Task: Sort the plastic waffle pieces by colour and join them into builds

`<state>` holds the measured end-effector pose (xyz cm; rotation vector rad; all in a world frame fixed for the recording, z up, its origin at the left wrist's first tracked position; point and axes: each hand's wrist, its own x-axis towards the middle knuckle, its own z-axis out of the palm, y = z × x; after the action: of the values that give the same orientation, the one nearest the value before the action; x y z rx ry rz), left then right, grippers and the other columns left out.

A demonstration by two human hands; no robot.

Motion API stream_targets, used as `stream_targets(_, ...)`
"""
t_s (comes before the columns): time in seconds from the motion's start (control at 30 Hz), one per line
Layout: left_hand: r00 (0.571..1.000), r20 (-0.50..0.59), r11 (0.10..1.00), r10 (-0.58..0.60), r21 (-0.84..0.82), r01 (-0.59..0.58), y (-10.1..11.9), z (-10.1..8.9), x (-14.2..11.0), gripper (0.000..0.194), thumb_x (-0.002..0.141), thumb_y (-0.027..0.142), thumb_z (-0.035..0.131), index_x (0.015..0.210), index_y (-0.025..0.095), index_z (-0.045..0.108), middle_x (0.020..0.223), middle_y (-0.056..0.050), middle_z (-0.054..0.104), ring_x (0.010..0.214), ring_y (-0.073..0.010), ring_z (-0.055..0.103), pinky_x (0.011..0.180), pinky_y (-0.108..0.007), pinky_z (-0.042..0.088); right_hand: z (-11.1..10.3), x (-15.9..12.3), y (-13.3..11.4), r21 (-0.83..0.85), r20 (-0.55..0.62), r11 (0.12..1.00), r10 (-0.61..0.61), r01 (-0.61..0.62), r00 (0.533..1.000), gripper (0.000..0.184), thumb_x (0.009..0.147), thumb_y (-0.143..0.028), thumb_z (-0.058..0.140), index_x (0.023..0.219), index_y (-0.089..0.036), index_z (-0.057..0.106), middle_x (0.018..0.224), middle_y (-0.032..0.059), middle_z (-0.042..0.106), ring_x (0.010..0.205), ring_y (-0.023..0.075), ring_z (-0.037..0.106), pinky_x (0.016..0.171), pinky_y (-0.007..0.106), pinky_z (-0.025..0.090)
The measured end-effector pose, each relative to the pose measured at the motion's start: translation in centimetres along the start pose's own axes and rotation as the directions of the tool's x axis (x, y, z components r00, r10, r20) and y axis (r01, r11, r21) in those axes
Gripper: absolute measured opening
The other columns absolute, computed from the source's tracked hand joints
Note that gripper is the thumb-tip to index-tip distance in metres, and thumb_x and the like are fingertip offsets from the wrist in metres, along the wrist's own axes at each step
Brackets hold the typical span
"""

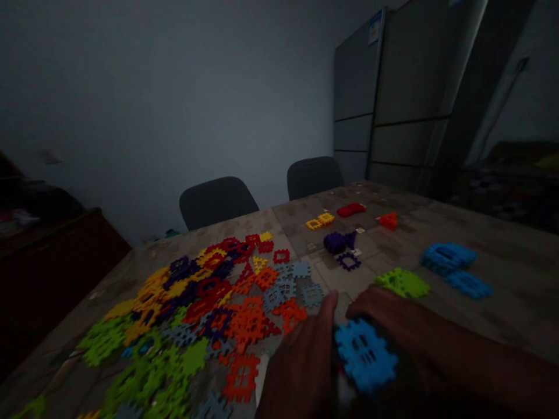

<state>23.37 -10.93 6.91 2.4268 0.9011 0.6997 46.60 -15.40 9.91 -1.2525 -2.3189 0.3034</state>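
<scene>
Both my hands meet at the near edge of the table around a blue waffle-block piece point(365, 356). My left hand point(303, 364) is at its left side, thumb pointing up beside it. My right hand point(391, 320) curls over the piece from the right, its forearm running off to the lower right. The room is dark, so the fingers are hard to separate. A big loose heap of waffle blocks point(205, 302) in green, yellow, orange, red, purple and grey lies just left of my hands.
Sorted groups sit on the table point(502, 291): green point(402, 283), blue point(448, 258), another blue point(469, 284), purple point(338, 241), yellow point(320, 221), red point(350, 209), orange point(388, 220). Two dark chairs point(217, 202) stand at the far edge. Tall cabinets point(393, 99) stand back right, a dark sideboard point(52, 250) on the left.
</scene>
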Motion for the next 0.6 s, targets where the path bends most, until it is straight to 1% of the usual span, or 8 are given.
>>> stream_targets(0.07, 0.995, 0.069, 0.996, 0.078, -0.046, -0.075, 1.7, -0.5, 3.1, 0.100, 0.077, 0.024, 0.074, 0.166, 0.021, 0.028, 0.130, -0.015, 0.072, 0.115, -0.0371, 0.069, 0.099, -0.052, 0.058, -3.3, -0.4, 0.4, -0.006, -0.044, 1.000, 0.030, -0.031, 0.999, 0.044, 0.078, -0.014, 0.073, 0.117, -0.029, 0.059, 0.112, 0.0045, 0.070, 0.101, 0.0233, 0.068, 0.084, 0.037, 0.058)
stream_targets(0.13, 0.992, 0.052, 0.992, 0.114, -0.068, -0.111, 3.7, -0.7, 6.1, 0.097, 0.078, 0.024, 0.075, 0.164, 0.018, 0.030, 0.139, -0.018, 0.066, 0.122, -0.0384, 0.065, 0.102, -0.056, 0.056, -5.8, -1.1, 1.4, -0.056, -0.092, 0.998, 0.023, -0.028, 0.996, 0.047, 0.078, -0.016, 0.071, 0.121, -0.030, 0.061, 0.112, 0.0051, 0.072, 0.103, 0.0251, 0.070, 0.081, 0.038, 0.059)
stream_targets(0.2, 0.982, 0.070, 0.982, 0.177, -0.081, -0.172, 5.6, -0.4, 8.9, 0.095, 0.081, 0.026, 0.076, 0.164, 0.016, 0.030, 0.145, -0.020, 0.062, 0.126, -0.0391, 0.062, 0.103, -0.056, 0.055, -7.6, -2.3, 3.1, -0.120, -0.161, 0.992, 0.026, -0.046, 0.987, 0.045, 0.084, -0.024, 0.068, 0.128, -0.030, 0.064, 0.113, 0.0058, 0.073, 0.103, 0.0244, 0.071, 0.079, 0.038, 0.059)
stream_targets(0.27, 0.976, 0.105, 0.980, 0.192, -0.069, -0.185, 7.5, 0.3, 11.3, 0.097, 0.080, 0.027, 0.080, 0.162, 0.012, 0.030, 0.138, -0.021, 0.066, 0.121, -0.0396, 0.065, 0.099, -0.055, 0.057, -9.0, -3.9, 5.1, -0.163, -0.213, 0.981, 0.068, -0.104, 0.975, 0.040, 0.093, -0.034, 0.060, 0.131, -0.027, 0.067, 0.112, 0.0068, 0.075, 0.099, 0.0219, 0.073, 0.079, 0.038, 0.056)
stream_targets(0.33, 0.968, 0.152, 0.980, 0.199, -0.052, -0.193, 9.2, 1.4, 13.2, 0.092, 0.081, 0.029, 0.082, 0.158, 0.010, 0.035, 0.131, -0.021, 0.069, 0.117, -0.0393, 0.067, 0.096, -0.054, 0.059, -10.4, -5.9, 7.1, -0.184, -0.228, 0.967, 0.132, -0.176, 0.965, 0.045, 0.098, -0.045, 0.054, 0.134, -0.022, 0.070, 0.111, 0.0091, 0.078, 0.096, 0.0215, 0.075, 0.078, 0.039, 0.054)
stream_targets(0.47, 0.959, 0.212, 0.982, 0.187, -0.070, -0.176, 12.1, 4.1, 15.6, 0.084, 0.081, 0.034, 0.086, 0.149, 0.009, 0.043, 0.124, -0.021, 0.072, 0.110, -0.0388, 0.071, 0.090, -0.050, 0.061, -12.3, -10.3, 10.6, -0.168, -0.244, 0.936, 0.265, -0.310, 0.933, 0.059, 0.091, -0.057, 0.059, 0.129, -0.015, 0.075, 0.115, 0.0174, 0.079, 0.102, 0.0277, 0.076, 0.082, 0.042, 0.051)
stream_targets(0.53, 0.957, 0.225, 0.982, 0.181, -0.088, -0.166, 13.3, 5.7, 16.3, 0.085, 0.082, 0.036, 0.085, 0.149, 0.008, 0.042, 0.124, -0.022, 0.072, 0.110, -0.0395, 0.071, 0.090, -0.049, 0.061, -12.2, -11.9, 11.5, -0.180, -0.319, 0.898, 0.332, -0.401, 0.888, 0.057, 0.090, -0.056, 0.060, 0.120, -0.013, 0.080, 0.122, 0.0214, 0.076, 0.107, 0.0304, 0.074, 0.082, 0.043, 0.049)
stream_targets(0.6, 0.955, 0.248, 0.984, 0.164, -0.102, -0.143, 14.2, 7.3, 16.8, 0.083, 0.082, 0.035, 0.085, 0.149, 0.010, 0.043, 0.127, -0.022, 0.071, 0.113, -0.0396, 0.071, 0.091, -0.048, 0.061, -11.6, -12.9, 11.7, -0.216, -0.496, 0.819, 0.376, -0.531, 0.783, 0.052, 0.092, -0.053, 0.059, 0.112, -0.011, 0.083, 0.136, 0.0239, 0.069, 0.115, 0.0325, 0.071, 0.081, 0.045, 0.047)
